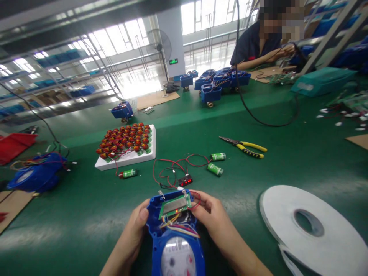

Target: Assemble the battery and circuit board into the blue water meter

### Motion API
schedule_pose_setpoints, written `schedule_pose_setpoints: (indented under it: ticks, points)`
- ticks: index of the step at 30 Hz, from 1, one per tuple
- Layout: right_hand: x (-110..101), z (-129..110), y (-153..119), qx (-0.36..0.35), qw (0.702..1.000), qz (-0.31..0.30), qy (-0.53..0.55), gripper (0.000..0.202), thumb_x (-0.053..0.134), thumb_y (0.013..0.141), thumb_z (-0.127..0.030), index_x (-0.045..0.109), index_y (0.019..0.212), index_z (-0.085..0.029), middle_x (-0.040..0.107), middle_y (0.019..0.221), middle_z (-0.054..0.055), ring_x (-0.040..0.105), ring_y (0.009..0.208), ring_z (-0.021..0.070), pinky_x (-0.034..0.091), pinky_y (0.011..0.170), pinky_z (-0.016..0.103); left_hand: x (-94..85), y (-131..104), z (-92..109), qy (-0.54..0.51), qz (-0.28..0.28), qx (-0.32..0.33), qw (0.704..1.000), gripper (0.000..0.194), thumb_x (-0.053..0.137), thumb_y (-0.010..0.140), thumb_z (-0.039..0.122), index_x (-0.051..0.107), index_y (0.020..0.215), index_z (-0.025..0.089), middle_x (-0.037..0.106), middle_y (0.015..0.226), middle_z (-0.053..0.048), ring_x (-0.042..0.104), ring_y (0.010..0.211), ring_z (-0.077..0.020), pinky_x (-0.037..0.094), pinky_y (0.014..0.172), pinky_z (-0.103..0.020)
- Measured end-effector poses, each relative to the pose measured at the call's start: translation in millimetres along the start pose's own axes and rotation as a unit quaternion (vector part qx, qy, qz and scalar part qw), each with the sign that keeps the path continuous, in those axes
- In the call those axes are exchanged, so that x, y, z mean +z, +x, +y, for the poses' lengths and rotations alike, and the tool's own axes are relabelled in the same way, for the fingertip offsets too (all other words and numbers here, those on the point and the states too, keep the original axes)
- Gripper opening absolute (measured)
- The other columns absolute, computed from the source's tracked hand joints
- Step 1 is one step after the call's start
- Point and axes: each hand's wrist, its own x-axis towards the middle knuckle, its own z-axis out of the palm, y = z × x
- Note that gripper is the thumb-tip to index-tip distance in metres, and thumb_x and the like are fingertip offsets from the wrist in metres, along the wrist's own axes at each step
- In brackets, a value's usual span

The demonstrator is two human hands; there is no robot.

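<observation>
A blue water meter (156, 245) with its upper compartment uncovered lies in front of me, its round counter dial (178, 257) toward me. My left hand (138, 222) grips the compartment's left wall, thumb on the rim. Closed on the right wall is my right hand (211, 214), beside a thin red wire. Inside the compartment is a green circuit board (175, 206) with a grey display and a small lit orange-red light. Several coloured wires (181, 229) run below the board. Just beyond the meter sits a small black panel meter (185, 180) with glowing red digits, its red and black leads looped on the table.
Green batteries (215, 169) lie beyond my hands; another (128, 174) is near a white foam tray (125, 163) of wired batteries. Yellow-handled pliers (244, 146) and a large white tape roll (278, 214) are at right. More blue meters (211, 94) stand farther back, near a co-worker (255, 46).
</observation>
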Motion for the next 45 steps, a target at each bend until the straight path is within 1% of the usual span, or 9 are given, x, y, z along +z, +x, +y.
schedule_pose_setpoints:
  ticks: [5, 10, 13, 16, 21, 28, 39, 42, 45]
  points:
    - [0.6, -2.3, -0.2, 0.004, 1.0, -0.003, -0.002, 0.068, 0.074, 0.074, -0.064, 0.064, 0.113, -0.01, 0.06, 0.084, 0.007, 0.054, 0.074, 0.0207, 0.047, 0.086, 0.039, 5.1, -0.2, 0.9, 0.005, 0.009, 0.017, 1.0, 0.064, 0.072, 0.07, 0.063, 0.067, 0.112, 0.016, 0.075, 0.099, -0.013, 0.069, 0.092, -0.033, 0.054, 0.085, -0.041]
    - [0.7, -1.9, -0.8, 0.006, 1.0, 0.0, 0.002, 0.065, 0.074, 0.075, -0.062, 0.065, 0.113, -0.01, 0.06, 0.082, 0.007, 0.055, 0.073, 0.0211, 0.049, 0.085, 0.039, 7.8, 0.3, 1.4, -0.003, 0.012, 0.022, 1.0, 0.064, 0.073, 0.068, 0.063, 0.067, 0.111, 0.016, 0.075, 0.098, -0.013, 0.069, 0.093, -0.034, 0.054, 0.087, -0.043]
    - [0.6, -1.0, -0.8, 0.001, 1.0, 0.002, 0.0, 0.066, 0.075, 0.074, -0.063, 0.065, 0.113, -0.01, 0.059, 0.081, 0.006, 0.055, 0.072, 0.0209, 0.049, 0.085, 0.039, 7.3, 0.5, 1.3, -0.003, 0.005, 0.025, 1.0, 0.063, 0.073, 0.069, 0.063, 0.068, 0.11, 0.016, 0.075, 0.098, -0.014, 0.069, 0.094, -0.0337, 0.053, 0.089, -0.043]
    - [0.0, 0.6, -0.2, -0.003, 1.0, -0.001, 0.001, 0.063, 0.074, 0.076, -0.061, 0.065, 0.113, -0.011, 0.059, 0.081, 0.006, 0.055, 0.072, 0.0203, 0.049, 0.085, 0.039, 5.8, 0.7, 0.5, 0.003, 0.005, 0.027, 1.0, 0.061, 0.072, 0.069, 0.062, 0.068, 0.109, 0.016, 0.075, 0.098, -0.013, 0.069, 0.095, -0.0328, 0.053, 0.089, -0.042]
    - [-0.7, 4.5, -0.1, -0.004, 1.0, 0.003, 0.006, 0.059, 0.074, 0.078, -0.058, 0.065, 0.114, -0.012, 0.059, 0.08, 0.005, 0.054, 0.071, 0.0194, 0.05, 0.084, 0.039, 4.2, 0.7, -0.4, 0.007, 0.007, 0.019, 1.0, 0.064, 0.072, 0.068, 0.065, 0.068, 0.109, 0.016, 0.074, 0.097, -0.013, 0.069, 0.095, -0.0327, 0.054, 0.088, -0.042]
    - [0.4, 3.1, -1.2, -0.002, 1.0, 0.006, 0.01, 0.06, 0.075, 0.076, -0.059, 0.065, 0.111, -0.013, 0.058, 0.08, 0.005, 0.054, 0.072, 0.0196, 0.049, 0.086, 0.038, 2.8, -0.1, -1.5, 0.022, 0.014, 0.023, 0.999, 0.064, 0.069, 0.07, 0.065, 0.068, 0.111, 0.016, 0.073, 0.105, -0.014, 0.068, 0.097, -0.0332, 0.053, 0.09, -0.043]
    - [-0.8, 4.4, -1.6, 0.0, 1.0, 0.006, 0.004, 0.059, 0.074, 0.077, -0.059, 0.065, 0.113, -0.014, 0.056, 0.079, 0.003, 0.053, 0.071, 0.019, 0.049, 0.084, 0.038, 2.1, 0.5, -1.3, 0.015, 0.008, 0.016, 1.0, 0.068, 0.07, 0.069, 0.066, 0.067, 0.114, 0.014, 0.073, 0.107, -0.016, 0.067, 0.1, -0.0364, 0.053, 0.091, -0.044]
    - [-1.0, 4.5, -1.2, -0.003, 1.0, 0.005, 0.001, 0.059, 0.073, 0.077, -0.059, 0.065, 0.113, -0.013, 0.057, 0.079, 0.004, 0.053, 0.07, 0.0192, 0.049, 0.085, 0.038, 3.5, 0.4, -0.6, 0.013, 0.017, 0.016, 1.0, 0.069, 0.072, 0.067, 0.066, 0.068, 0.113, 0.014, 0.073, 0.104, -0.016, 0.066, 0.102, -0.0379, 0.052, 0.092, -0.047]
    - [-0.7, 3.1, -0.7, 0.0, 1.0, 0.001, 0.003, 0.061, 0.073, 0.076, -0.061, 0.065, 0.113, -0.012, 0.059, 0.081, 0.005, 0.053, 0.071, 0.0198, 0.049, 0.085, 0.039, 6.2, 0.0, 0.8, -0.001, 0.027, 0.012, 1.0, 0.063, 0.073, 0.067, 0.064, 0.07, 0.108, 0.016, 0.075, 0.097, -0.013, 0.065, 0.103, -0.0408, 0.051, 0.092, -0.05]
